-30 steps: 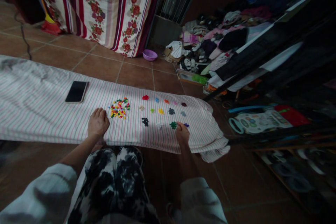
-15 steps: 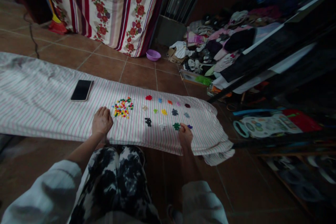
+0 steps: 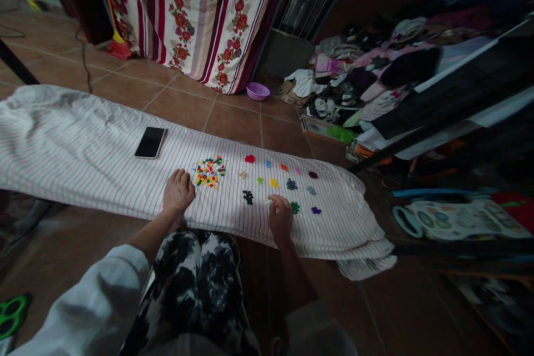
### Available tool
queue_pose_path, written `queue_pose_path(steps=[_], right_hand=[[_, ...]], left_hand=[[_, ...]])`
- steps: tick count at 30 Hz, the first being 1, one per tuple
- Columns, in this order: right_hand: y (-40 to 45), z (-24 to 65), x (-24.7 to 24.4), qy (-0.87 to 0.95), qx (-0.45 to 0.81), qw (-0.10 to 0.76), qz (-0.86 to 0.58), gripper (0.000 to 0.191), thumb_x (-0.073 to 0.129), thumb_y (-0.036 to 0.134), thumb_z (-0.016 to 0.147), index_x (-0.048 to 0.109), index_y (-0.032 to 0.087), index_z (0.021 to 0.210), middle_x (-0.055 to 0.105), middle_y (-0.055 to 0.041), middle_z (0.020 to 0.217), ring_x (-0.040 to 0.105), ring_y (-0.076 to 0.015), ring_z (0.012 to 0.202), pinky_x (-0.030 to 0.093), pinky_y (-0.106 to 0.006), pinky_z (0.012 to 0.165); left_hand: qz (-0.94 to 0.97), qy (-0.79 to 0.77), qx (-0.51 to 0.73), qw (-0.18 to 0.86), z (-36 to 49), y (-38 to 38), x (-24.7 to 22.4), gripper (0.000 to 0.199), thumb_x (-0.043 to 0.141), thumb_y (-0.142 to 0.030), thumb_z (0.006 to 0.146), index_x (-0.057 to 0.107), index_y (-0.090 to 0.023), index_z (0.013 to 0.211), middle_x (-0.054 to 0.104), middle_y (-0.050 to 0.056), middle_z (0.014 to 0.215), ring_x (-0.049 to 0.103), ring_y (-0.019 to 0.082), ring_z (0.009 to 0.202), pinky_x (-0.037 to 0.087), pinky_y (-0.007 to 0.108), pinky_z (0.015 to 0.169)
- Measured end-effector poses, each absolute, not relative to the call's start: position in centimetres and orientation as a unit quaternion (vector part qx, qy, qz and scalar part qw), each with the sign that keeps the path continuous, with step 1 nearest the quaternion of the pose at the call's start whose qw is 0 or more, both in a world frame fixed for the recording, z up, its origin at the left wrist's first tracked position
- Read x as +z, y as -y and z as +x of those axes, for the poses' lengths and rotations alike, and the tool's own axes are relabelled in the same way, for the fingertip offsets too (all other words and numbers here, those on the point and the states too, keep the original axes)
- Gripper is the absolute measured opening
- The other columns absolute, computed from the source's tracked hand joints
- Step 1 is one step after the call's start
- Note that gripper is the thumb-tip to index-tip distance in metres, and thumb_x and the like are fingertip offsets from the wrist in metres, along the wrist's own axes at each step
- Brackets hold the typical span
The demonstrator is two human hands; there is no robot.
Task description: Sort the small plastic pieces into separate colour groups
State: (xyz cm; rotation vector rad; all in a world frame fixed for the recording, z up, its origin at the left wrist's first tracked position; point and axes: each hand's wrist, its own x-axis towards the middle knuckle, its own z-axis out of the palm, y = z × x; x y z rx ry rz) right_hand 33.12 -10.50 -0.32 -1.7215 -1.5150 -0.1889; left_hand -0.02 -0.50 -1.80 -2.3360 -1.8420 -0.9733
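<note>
Striped cloth [image 3: 83, 150] spread along a tiled floor [image 3: 233, 119], bearing a mixed heap of small coloured pieces [image 3: 209, 172] and, to its right, single-colour clusters [image 3: 273, 183] in rough rows (a black smartphone [image 3: 151, 142] lies farther left). Left hand [image 3: 178, 191]: flat, open grip on the cloth, just left of the heap. Right hand [image 3: 280, 217]: narrow grip, fingers curled, beside a green cluster [image 3: 295, 208]; any held piece cannot be made out.

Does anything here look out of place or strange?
Yes: the jumbled multicoloured heap of small plastic pieces stands out, because the pieces beside it on the striped white cloth lie in separate single-colour clusters, such as the near-black cluster.
</note>
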Motion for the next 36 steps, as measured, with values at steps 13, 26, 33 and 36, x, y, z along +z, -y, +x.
queue_pose_path(steps=[13,26,33,36], right_hand=[[7.1,17.5,0.3,0.732,0.138,0.283,-0.604,0.033,0.047,0.022,0.091,0.068,0.024,0.117,0.064,-0.0059,0.103,0.061,-0.0169,0.096,0.049,-0.027,0.086],[4.2,14.0,2.2,0.744,0.124,0.146,-0.64,0.037,0.04,0.025,0.096,0.06,0.028,0.127,0.064,-0.0057,0.109,0.06,-0.0181,0.099,0.047,-0.028,0.087],[3.4,13.3,2.8,0.717,0.128,0.14,-0.671,0.03,0.041,0.032,0.098,0.06,0.026,0.119,0.065,-0.0048,0.113,0.061,-0.0173,0.101,0.047,-0.029,0.086],[2.9,13.0,2.7,0.704,0.133,0.142,-0.683,0.027,0.045,0.032,0.096,0.059,0.026,0.118,0.066,-0.0051,0.111,0.062,-0.0183,0.099,0.047,-0.03,0.083]], left_hand=[[-0.745,0.583,-0.325,0.008,0.1,0.5,-1.7,0.029,0.04,-0.021,0.087,0.06,-0.011,0.105,0.062,0.019,0.119,0.05,0.031,0.124,0.04,0.05,0.105],[-0.751,0.577,-0.32,-0.003,0.1,0.6,-1.4,0.031,0.041,-0.019,0.087,0.061,-0.009,0.109,0.062,0.02,0.12,0.05,0.031,0.125,0.04,0.051,0.107],[-0.75,0.583,-0.311,0.005,0.1,0.6,-1.3,0.032,0.041,-0.018,0.087,0.061,-0.006,0.108,0.061,0.023,0.122,0.049,0.032,0.126,0.04,0.05,0.108],[-0.756,0.579,-0.304,0.004,0.1,0.6,-1.4,0.031,0.04,-0.018,0.087,0.061,-0.006,0.107,0.062,0.022,0.12,0.05,0.032,0.125,0.04,0.05,0.108]])
